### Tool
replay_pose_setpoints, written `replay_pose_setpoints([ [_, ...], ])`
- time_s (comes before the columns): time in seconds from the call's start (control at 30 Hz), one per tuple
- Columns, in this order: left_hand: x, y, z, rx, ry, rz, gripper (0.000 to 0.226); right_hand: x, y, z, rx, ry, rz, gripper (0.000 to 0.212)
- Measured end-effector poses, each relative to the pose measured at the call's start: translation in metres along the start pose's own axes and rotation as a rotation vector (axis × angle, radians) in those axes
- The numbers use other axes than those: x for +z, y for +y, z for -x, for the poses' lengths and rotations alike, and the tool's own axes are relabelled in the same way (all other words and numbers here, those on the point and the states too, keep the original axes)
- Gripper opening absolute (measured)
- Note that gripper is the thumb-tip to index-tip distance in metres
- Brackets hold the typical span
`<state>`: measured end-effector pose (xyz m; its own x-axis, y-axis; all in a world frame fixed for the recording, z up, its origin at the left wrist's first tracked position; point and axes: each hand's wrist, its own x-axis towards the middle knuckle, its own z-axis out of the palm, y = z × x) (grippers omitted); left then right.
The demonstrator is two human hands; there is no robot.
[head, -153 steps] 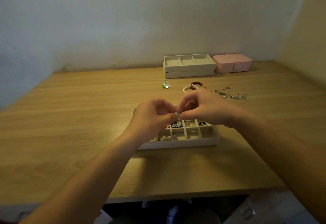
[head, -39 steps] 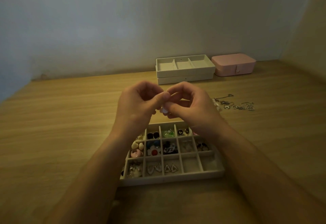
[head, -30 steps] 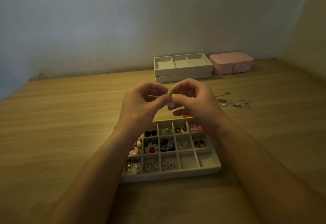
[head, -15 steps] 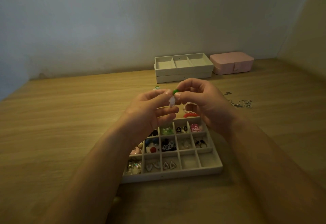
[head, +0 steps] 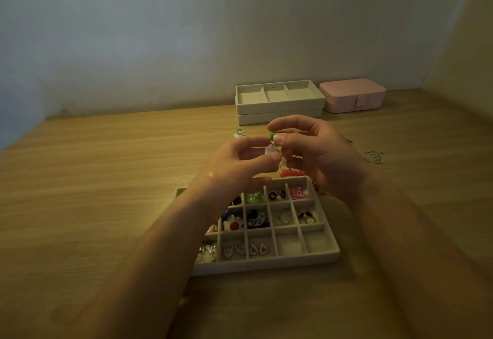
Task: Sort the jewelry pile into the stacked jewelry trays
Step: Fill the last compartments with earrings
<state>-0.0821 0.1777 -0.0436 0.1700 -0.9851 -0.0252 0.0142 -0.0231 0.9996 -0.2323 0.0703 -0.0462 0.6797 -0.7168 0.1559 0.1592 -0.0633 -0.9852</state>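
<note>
In the middle of the frame, two hands held up close together over the far end of the tray (head: 266, 265) with the little boxes. Right hand (head: 317, 149): grip pinching a tiny earring (head: 272, 136) by its green bead, thumb and first finger pressed on it. Left hand (head: 237, 161): grip pinching the pale bit hanging under the bead. Same hold as half a second ago, only a touch higher in the frame. No green bead to see a little over a second ago.

Tray low in the middle, flat on the bench (head: 93, 178), many of its little boxes filled with earrings. Just past its far edge, a red piece (head: 292, 174). Higher up, by the wall, the stacked trays (head: 280, 116), with a pink box (head: 352, 94) close on their right, touching or not, hard to tell. Thin chains (head: 373, 157) at the right of the hands. A small green and white piece (head: 238, 133) on the bench to their upper left.
</note>
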Motion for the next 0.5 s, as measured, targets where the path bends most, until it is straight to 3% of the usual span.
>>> replay_pose_setpoints([
  [0.13,0.0,0.002,0.001,0.039,0.049,-0.01,0.027,0.005,-0.001,0.002,-0.038,0.026,0.079,0.012],
  [0.5,0.015,0.009,0.011,0.139,0.159,-0.359,0.017,0.006,-0.019,0.01,-0.013,0.061,0.295,0.01],
])
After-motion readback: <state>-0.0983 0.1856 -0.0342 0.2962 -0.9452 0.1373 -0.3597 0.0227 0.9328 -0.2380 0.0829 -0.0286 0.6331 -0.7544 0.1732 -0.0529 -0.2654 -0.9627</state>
